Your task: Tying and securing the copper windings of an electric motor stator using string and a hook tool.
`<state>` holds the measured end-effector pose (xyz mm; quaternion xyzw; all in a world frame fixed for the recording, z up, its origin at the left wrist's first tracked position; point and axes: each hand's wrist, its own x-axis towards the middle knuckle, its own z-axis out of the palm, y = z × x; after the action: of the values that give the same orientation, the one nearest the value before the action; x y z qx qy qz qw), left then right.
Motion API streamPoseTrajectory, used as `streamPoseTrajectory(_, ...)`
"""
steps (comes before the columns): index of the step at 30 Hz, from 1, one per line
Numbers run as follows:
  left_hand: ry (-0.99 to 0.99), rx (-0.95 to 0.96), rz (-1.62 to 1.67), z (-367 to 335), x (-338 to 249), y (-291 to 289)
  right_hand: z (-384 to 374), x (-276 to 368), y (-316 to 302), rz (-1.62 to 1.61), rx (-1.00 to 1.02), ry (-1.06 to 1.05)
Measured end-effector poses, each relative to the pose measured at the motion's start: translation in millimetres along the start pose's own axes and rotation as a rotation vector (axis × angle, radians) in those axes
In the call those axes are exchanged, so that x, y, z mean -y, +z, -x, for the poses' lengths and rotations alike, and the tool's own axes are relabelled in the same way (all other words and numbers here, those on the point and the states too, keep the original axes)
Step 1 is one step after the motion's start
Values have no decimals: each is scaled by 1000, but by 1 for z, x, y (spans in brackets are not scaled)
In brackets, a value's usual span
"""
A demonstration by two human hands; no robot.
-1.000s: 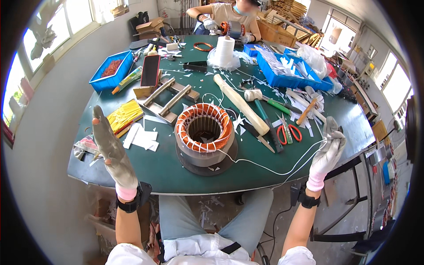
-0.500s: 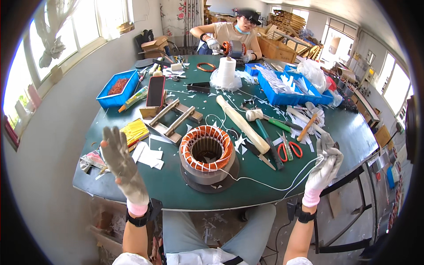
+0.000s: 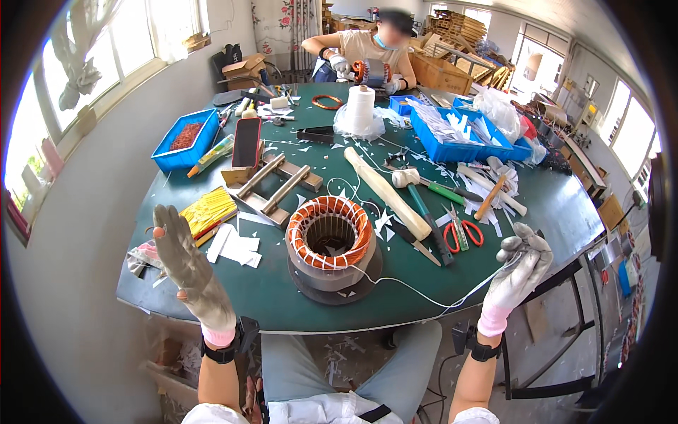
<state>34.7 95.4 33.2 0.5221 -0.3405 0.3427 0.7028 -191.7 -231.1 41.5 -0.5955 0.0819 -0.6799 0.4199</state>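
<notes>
A motor stator [image 3: 330, 272] with orange copper windings stands upright on a dark round base in front of me. White lacing cord [image 3: 417, 290] is wound around its top coil ring and runs right across the table. My right hand [image 3: 518, 272], in a grey-and-white glove, has its fingers curled in a pinch, and the cord leads into it. My left hand [image 3: 189, 265], gloved alike, is raised left of the stator with fingers stretched and nothing in it. Near it lie white paper slips [image 3: 235, 247] and a bundle of yellow strips [image 3: 208, 212].
Beyond the stator lie a metal frame [image 3: 275, 187], a phone [image 3: 247, 143], a wooden bat-like stick [image 3: 387, 194], a mallet [image 3: 407, 177] and red-handled scissors [image 3: 464, 235]. Blue bins [image 3: 185, 162] stand left and far right. A cord spool [image 3: 361, 112] stands farther back; a co-worker [image 3: 374, 53] handles another stator opposite.
My right hand has turned slightly, its fingers shifting a little, and the doubled cord beside it now shows as nearly one line. My left hand has hardly moved and stays open.
</notes>
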Motion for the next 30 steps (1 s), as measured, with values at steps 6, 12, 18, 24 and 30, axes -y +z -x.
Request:
streamPoseTrajectory(6,-26,19,11,2,1,2,6,-8,3,50,29,17)
streamPoseTrajectory(12,42,28,30,0,-2,11,3,-1,-2,61,49,-2)
streamPoseTrajectory(18,233,-110,80,-16,-31,10,-2,25,27,-183,26,-357)
streamPoseTrajectory(24,24,-23,60,19,0,17,31,-25,31,58,54,119)
streamPoseTrajectory(30,-19,33,7,13,2,32,32,-21,35,-22,114,101)
